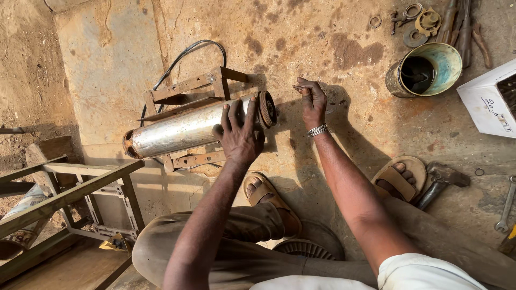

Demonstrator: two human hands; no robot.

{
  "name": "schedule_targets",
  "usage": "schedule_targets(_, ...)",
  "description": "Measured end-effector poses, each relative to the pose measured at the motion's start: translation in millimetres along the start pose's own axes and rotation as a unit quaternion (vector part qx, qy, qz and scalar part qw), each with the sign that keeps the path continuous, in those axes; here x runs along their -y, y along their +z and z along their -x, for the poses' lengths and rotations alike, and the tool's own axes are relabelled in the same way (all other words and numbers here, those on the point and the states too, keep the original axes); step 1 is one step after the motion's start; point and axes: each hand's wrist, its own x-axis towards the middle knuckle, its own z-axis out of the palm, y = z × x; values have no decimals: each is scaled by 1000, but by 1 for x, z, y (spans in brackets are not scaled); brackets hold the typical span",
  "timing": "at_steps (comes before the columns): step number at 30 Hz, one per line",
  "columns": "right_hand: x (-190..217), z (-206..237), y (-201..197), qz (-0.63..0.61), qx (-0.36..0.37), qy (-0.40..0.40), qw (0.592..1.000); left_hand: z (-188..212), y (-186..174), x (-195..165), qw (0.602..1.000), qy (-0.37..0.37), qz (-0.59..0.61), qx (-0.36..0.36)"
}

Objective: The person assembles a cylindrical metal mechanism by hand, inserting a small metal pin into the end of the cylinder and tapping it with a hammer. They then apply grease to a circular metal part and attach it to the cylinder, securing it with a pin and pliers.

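Tin can [427, 69] holds dark stuff. Our left hand [240, 134] grips steel cylinder [185, 129]; right hand [312, 98] pinches small part beside its end.

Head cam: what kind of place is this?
Likely an open-air repair workshop on a stained concrete floor. The left hand steadies a metal cylinder on a rusty frame; a hammer, loose washers and a wrench lie around.
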Motion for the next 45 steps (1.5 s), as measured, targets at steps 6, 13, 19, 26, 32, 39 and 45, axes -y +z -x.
schedule_targets(6, -5, 0, -30, 139, 119, 13, 983, -59, -70, 20, 976, 96, 28, 192)
schedule_targets(13, -10, 31, -15, 118, 159, -35, 980, -17, 39, 32, 987, 78, 48, -129)
schedule_targets(19, -9, 40, -21, 138, 168, -53, 975, -21, 92, 29, 943, 94, 7, -318)
schedule_targets(26, -9, 30, -8, 166, 158, 20, 973, -33, 69, 28, 937, 67, 33, -340)
schedule_targets(32, -14, 18, 0, 170, 163, -103, 966, -28, 50, 19, 933, 75, 70, -346)
schedule_targets(39, -15, 3, -5, 206, 226, -108, 946, -30, 49, 20, 925, 88, 69, -362)
schedule_targets(45, -20, 8, -10, 110, 221, -91, 965, -29, 51, 20, 933, 65, 42, -352)
